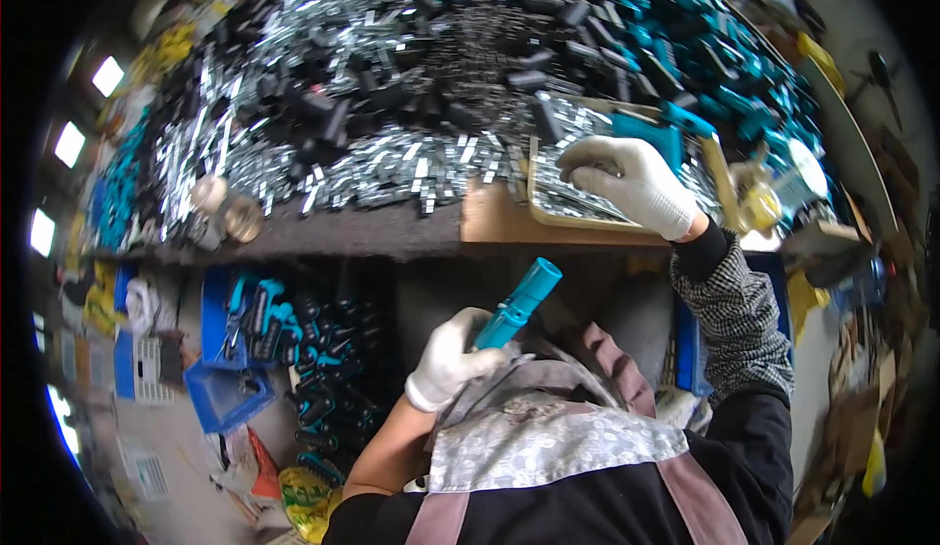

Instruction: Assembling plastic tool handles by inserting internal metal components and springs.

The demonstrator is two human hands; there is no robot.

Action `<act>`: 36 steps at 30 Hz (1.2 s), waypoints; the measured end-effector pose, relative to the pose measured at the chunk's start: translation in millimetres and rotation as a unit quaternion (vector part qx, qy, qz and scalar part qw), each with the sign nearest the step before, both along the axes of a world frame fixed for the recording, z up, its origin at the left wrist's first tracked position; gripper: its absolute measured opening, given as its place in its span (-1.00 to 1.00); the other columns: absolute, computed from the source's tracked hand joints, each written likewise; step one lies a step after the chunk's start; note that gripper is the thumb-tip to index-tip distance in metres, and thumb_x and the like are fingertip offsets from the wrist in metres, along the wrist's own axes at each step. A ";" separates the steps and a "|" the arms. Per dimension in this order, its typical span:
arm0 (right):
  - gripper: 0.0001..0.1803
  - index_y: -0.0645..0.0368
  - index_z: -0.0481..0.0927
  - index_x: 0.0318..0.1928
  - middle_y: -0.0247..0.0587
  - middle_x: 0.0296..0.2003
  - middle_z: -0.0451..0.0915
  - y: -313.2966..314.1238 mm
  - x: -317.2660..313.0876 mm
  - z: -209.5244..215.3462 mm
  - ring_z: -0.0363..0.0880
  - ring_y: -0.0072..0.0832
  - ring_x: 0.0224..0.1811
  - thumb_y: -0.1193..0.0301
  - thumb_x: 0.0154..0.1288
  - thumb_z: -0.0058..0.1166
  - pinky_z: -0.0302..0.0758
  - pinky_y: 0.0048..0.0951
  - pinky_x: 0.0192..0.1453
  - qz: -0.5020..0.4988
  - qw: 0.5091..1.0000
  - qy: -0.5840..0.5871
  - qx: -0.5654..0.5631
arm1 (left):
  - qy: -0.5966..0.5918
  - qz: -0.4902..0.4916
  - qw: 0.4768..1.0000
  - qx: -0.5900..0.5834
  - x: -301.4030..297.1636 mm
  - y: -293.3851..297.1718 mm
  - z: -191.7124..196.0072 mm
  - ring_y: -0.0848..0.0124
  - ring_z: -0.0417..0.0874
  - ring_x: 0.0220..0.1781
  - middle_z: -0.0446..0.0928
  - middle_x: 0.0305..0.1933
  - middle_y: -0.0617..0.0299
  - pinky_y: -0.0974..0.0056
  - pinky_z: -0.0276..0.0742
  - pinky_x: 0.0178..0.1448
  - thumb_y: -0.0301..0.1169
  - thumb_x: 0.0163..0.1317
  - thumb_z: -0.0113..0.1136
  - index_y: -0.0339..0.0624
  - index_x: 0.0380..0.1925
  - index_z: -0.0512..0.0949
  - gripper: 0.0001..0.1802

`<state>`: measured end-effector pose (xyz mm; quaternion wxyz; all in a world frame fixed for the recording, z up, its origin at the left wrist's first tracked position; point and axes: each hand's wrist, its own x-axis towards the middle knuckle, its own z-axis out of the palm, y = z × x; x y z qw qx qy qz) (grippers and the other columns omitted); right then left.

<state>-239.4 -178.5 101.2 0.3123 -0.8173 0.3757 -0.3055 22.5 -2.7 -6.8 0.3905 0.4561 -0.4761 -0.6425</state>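
Observation:
My left hand (452, 359), in a white glove, is wrapped round a teal plastic tube-shaped handle (529, 290). The handle tilts up and to the right in front of my apron. Over a shallow cream tray (580, 220) at the right of the bench is my gloved right hand (632, 185). Its fingers are curved, with a gap between thumb and forefinger, and nothing shows in them. Beneath it lie small shiny metal pieces (563, 192). A larger teal plastic part (654, 141) lies in the tray just behind that hand.
Heaped metal strips (382, 168), black parts (333, 119) and teal parts (676, 50) cover the bench. A clear jar (243, 219) stands near its left front edge. Below left are blue bins (227, 398) and piled teal-and-black tools (328, 359). Beside the tray sits a yellowish container (761, 207).

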 end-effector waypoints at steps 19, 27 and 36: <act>-0.65 0.16 0.77 -0.13 0.06 -0.09 0.73 -217.2 304.8 -2.1 0.72 -0.06 -0.01 0.32 0.21 -0.01 0.63 -0.17 0.05 -0.045 0.893 0.408 -0.184 | -0.184 0.149 0.971 -0.041 67.7 7.5 1.7 0.55 0.59 -0.31 0.63 -0.23 0.22 0.41 0.54 -0.19 -0.44 0.17 0.26 -0.34 0.16 0.53 -0.48; -0.69 0.18 0.76 -0.15 0.06 -0.12 0.73 -220.8 288.1 13.5 0.73 -0.06 -0.04 0.37 0.15 0.11 0.64 -0.17 0.05 0.028 0.853 0.443 -0.274 | -0.156 0.166 0.971 -0.067 75.8 13.5 -3.6 0.59 0.55 -0.29 0.62 -0.18 0.21 0.43 0.52 -0.20 -0.47 0.17 0.26 -0.37 0.17 0.52 -0.48; -0.67 0.29 0.53 0.07 -0.20 -0.28 0.60 -60.3 157.4 44.8 0.58 -0.44 -0.26 0.32 0.46 -0.03 0.51 -0.43 -0.12 0.098 0.975 -0.194 -0.051 | -0.094 0.195 0.976 -0.003 58.3 18.0 9.1 0.53 0.57 -0.34 0.60 -0.31 0.24 0.37 0.55 -0.22 -0.45 0.22 0.23 -0.32 0.18 0.51 -0.51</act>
